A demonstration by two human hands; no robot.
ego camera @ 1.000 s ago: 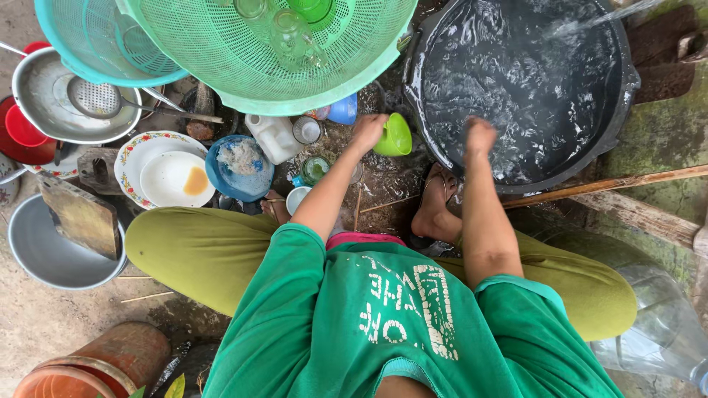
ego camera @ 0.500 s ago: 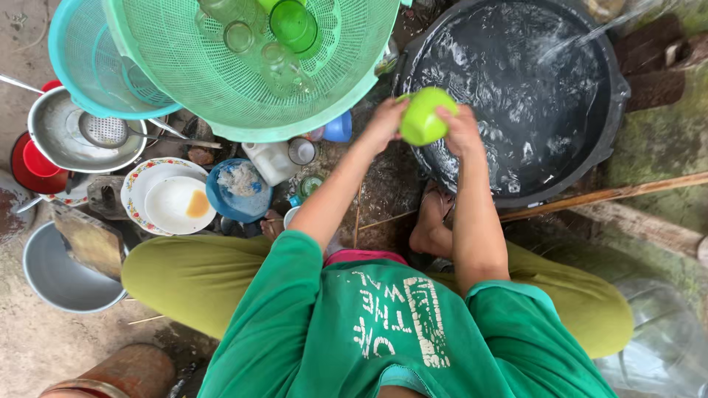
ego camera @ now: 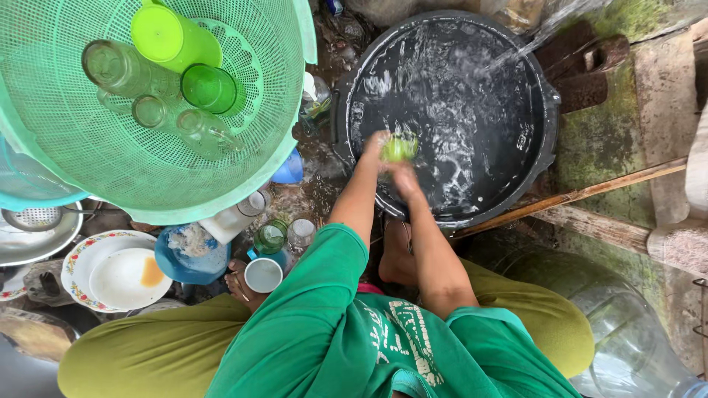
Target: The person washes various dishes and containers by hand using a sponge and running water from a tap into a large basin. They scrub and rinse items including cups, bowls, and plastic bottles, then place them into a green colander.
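I squat over a big black basin (ego camera: 546, 140) full of water, with a stream of water falling into it from the upper right. Both hands are over the basin's near side, blurred by motion. My left hand (ego camera: 375, 147) and my right hand (ego camera: 404, 177) together grip a small light green cup (ego camera: 399, 148) just above or in the water. A green mesh basket (ego camera: 96, 169) at the upper left holds a bright green cup (ego camera: 173, 38), a dark green glass (ego camera: 209, 88) and several clear glasses (ego camera: 118, 68).
On the wet ground to the left lie a flowered plate (ego camera: 81, 254) with a white plate on it, a blue bowl (ego camera: 190, 258), a white mug (ego camera: 262, 275), small glasses and a metal pan (ego camera: 37, 236). A wooden stick (ego camera: 575, 195) and a clear water jug (ego camera: 627, 324) sit right.
The hands carried the light green cup from beside the basin out over the water and lowered it toward the surface. The camera has shifted closer and to the right.
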